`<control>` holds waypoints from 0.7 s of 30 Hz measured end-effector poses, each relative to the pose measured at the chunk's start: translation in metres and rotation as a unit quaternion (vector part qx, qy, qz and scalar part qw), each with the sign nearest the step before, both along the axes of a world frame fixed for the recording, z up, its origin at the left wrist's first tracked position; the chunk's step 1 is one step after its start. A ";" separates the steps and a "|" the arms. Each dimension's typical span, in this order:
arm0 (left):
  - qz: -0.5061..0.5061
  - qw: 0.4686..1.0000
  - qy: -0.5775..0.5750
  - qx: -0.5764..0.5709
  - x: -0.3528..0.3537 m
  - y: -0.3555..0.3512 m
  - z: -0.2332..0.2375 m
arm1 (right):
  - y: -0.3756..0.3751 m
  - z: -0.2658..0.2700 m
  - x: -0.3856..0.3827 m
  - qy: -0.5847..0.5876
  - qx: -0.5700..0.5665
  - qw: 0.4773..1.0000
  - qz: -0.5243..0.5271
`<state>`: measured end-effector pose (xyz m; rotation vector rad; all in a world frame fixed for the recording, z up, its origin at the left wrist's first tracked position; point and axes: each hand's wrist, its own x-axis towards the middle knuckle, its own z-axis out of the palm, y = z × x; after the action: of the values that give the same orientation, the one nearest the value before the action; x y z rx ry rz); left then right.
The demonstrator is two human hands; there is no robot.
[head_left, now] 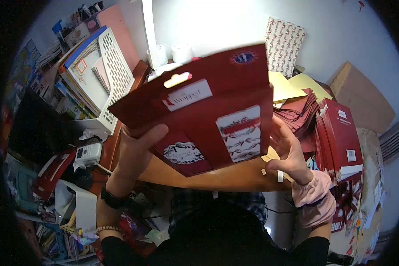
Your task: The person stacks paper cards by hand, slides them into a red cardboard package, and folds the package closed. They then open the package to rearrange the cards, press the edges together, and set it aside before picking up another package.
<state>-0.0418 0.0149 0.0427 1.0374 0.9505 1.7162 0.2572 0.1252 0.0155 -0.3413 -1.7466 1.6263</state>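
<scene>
A large dark red card packet (pixel 199 128) is tilted in front of me above the desk. It has a hang hole, a white label reading "Wrapped" and two windows showing printed designs. My left hand (pixel 139 148) grips its left edge, thumb on the front and fingers hidden behind. At the right edge, my right hand (pixel 290 153) stands open, thumb held away from the packet and fingertips right at its side, partly hidden behind it.
To the right lie a pile of dark red card packets (pixel 297 113) and a stack of red packets (pixel 341 133) with barcodes. Yellow sheets (pixel 288 86) sit behind them. A white file rack (pixel 117 66) with folders is at left, near a white device (pixel 88 153). Small paper scraps lie on the brown desk (pixel 235 177).
</scene>
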 end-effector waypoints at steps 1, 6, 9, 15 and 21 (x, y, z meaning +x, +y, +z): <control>0.005 0.999 0.026 0.042 -0.002 0.002 0.000 | 0.000 -0.005 0.005 -0.001 -0.009 1.000 0.000; 0.010 0.998 -0.042 0.046 0.006 0.007 0.001 | -0.018 -0.028 0.015 0.007 -0.167 0.986 -0.021; -0.004 0.998 -0.050 0.039 0.009 0.007 0.002 | -0.029 -0.031 0.020 -0.069 -0.132 0.986 -0.070; -0.035 0.996 -0.065 0.045 0.018 0.007 0.003 | -0.049 -0.053 0.015 -0.030 -0.150 0.982 -0.112; -0.042 0.997 -0.070 0.015 0.027 0.007 0.014 | -0.054 -0.055 0.015 -0.029 -0.164 0.974 -0.153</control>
<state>-0.0153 0.0216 0.0567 0.9495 0.7840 1.7133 0.2722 0.0708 -0.0390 -0.7798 -1.3796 1.6826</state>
